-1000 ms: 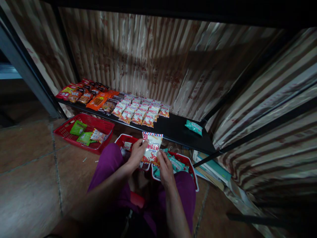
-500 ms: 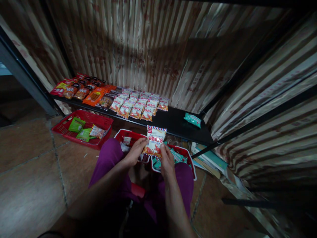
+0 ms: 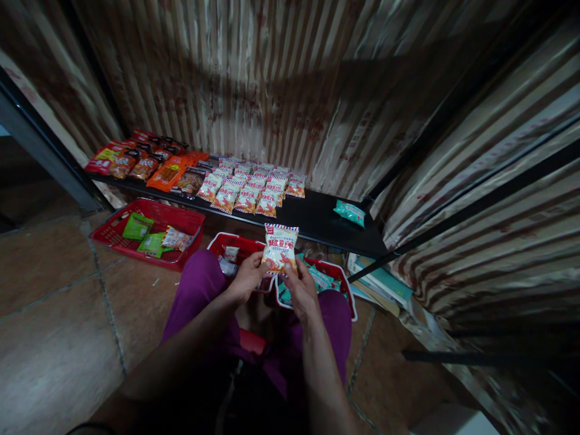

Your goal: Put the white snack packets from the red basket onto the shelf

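Note:
Between my two hands is a white and orange snack bag (image 3: 280, 246) with red lettering and a striped top edge, its printed front facing me. My left hand (image 3: 248, 273) grips its lower left side, and my right hand (image 3: 301, 285) pinches the lower right corner. Below the bag stand two red baskets with white rims. The middle basket (image 3: 217, 243) holds a few white packets; the right basket (image 3: 348, 296) holds several teal packets (image 3: 324, 279). Rows of matching white snack bags (image 3: 248, 198) lie on the black shelf (image 3: 312, 212) beyond.
Red, brown and orange snack packs (image 3: 165, 173) fill the shelf's left end, and one teal packet (image 3: 350, 212) lies near its right end. A red basket (image 3: 185, 257) with green packets sits on the tiled floor at left. Papers (image 3: 385, 281) are stacked beside the shelf's right leg.
The snack bag has turned more upright and shifted slightly up and left, with my right fingers now lower on its corner. The whole view has moved a little.

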`<act>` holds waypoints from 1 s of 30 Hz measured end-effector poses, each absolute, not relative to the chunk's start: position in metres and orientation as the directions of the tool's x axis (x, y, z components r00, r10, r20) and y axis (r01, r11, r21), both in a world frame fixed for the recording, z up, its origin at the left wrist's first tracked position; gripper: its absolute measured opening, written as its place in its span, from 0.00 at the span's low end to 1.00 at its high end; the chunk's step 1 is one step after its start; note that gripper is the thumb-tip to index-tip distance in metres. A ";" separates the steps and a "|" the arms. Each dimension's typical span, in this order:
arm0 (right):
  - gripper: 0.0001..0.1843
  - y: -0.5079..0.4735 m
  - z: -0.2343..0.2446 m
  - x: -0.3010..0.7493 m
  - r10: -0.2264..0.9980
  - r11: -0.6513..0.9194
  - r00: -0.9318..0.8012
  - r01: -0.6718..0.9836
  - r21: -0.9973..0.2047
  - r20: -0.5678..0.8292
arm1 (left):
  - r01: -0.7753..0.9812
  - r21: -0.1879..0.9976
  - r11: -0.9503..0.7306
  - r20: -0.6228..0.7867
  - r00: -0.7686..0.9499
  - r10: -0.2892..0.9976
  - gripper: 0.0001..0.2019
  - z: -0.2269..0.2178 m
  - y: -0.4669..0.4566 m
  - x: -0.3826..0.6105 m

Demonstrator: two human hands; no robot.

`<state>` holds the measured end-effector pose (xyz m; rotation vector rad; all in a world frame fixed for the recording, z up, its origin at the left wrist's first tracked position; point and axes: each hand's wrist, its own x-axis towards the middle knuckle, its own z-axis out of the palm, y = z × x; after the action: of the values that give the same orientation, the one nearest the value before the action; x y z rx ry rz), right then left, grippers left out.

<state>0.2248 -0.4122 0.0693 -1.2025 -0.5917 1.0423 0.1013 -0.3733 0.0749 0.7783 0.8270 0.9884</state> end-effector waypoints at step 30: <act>0.18 -0.419 0.050 0.241 0.732 0.109 0.546 0.495 -0.862 0.406 | -0.076 0.989 -0.130 0.135 0.072 0.988 0.10 0.109 -0.333 0.116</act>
<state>0.2413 -0.4191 0.0502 -1.5411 -1.0871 0.2382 0.1158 -0.3330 0.1092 1.2878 1.0340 1.2804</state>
